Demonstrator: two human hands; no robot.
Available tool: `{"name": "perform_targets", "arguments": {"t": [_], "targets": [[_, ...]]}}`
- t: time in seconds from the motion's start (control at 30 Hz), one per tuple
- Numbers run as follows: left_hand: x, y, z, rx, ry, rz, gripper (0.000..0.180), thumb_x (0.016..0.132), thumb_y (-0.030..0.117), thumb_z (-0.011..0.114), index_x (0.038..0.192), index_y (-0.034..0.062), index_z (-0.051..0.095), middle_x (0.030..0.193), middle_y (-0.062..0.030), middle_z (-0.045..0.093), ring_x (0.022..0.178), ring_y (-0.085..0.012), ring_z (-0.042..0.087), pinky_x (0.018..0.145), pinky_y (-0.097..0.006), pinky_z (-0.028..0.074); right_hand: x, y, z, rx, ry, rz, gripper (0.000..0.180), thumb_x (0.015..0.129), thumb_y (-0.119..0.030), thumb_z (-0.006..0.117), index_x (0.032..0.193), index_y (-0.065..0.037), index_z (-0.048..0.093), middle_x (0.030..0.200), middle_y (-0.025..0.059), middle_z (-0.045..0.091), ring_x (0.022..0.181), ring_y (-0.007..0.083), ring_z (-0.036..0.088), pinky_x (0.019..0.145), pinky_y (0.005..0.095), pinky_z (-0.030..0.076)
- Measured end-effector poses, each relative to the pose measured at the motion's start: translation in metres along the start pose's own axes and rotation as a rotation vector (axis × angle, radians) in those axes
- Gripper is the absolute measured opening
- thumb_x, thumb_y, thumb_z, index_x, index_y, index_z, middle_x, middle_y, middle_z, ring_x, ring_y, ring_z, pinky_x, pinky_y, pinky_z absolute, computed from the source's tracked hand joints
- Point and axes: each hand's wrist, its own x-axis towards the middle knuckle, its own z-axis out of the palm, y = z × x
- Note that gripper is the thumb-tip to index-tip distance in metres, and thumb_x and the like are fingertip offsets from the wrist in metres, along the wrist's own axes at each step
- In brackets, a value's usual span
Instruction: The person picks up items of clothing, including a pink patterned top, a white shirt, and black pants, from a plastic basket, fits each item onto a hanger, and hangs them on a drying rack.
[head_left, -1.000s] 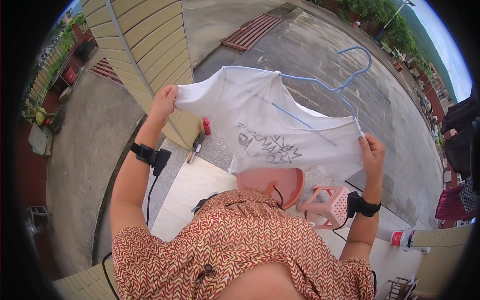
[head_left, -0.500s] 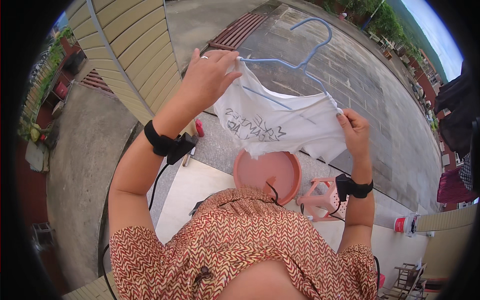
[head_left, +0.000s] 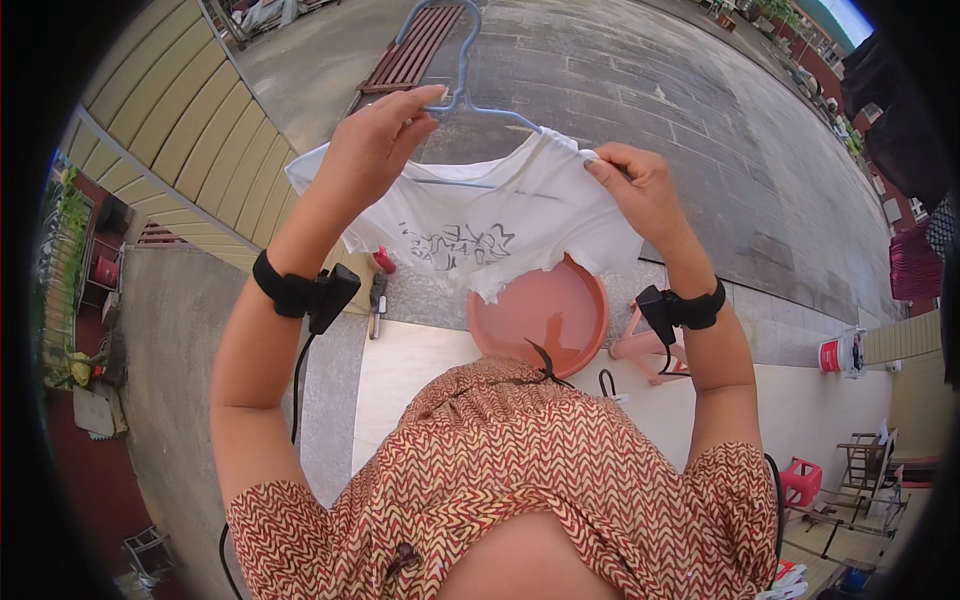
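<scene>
A white T-shirt [head_left: 520,215] with dark printing on its front hangs on a blue hanger [head_left: 464,70], held up in front of me. My left hand [head_left: 385,140] is closed on the hanger beside the base of its hook. Behind that hand and forearm, part of the shirt's left side is hidden, though its left shoulder shows past them. My right hand [head_left: 640,195] pinches the shirt's right shoulder between thumb and fingers. The hanger's right arm runs into the neck opening, and its lower bar shows inside the neckline.
Below the shirt stands a reddish-brown basin [head_left: 540,320] of water, with a pink stool [head_left: 650,345] to its right. A slatted wooden bench or pallet [head_left: 415,50] lies farther off on the paving. A yellow tiled pillar [head_left: 190,120] rises at left. Dark clothes [head_left: 890,110] hang at far right.
My left hand has gone from the hanger's left end to the base of its hook. The shirt's left shoulder now hangs free of that hand. My view has also shifted.
</scene>
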Motion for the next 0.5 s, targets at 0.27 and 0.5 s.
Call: {"name": "perform_targets", "arguments": {"t": [0.27,0.5], "targets": [[0.012,0.011,-0.026,0.017,0.071,-0.036,0.017,0.084,0.016,0.06,0.082,-0.0011,0.06,0.067,-0.0083,0.053,0.06,-0.0168,0.048,0.056,-0.024,0.038,0.015,0.008,-0.012,0.169,0.0,-0.131,0.029,0.09,-0.03,0.051,0.1,-0.004,0.06,0.088,0.0039,0.057,0.073,0.0094,0.052,0.061,0.0232,0.042],[0.012,0.005,-0.072,-0.036,0.224,-0.031,0.018,0.086,0.014,0.06,0.081,-0.004,0.058,0.064,-0.0011,0.048,0.061,-0.0063,0.039,0.054,-0.02,0.033,-0.036,0.102,-0.013,0.541,0.31,0.667,0.049,0.089,-0.05,0.043,0.103,-0.005,0.056,0.097,0.0077,0.055,0.08,0.015,0.055,0.068,0.0299,0.044]]}}
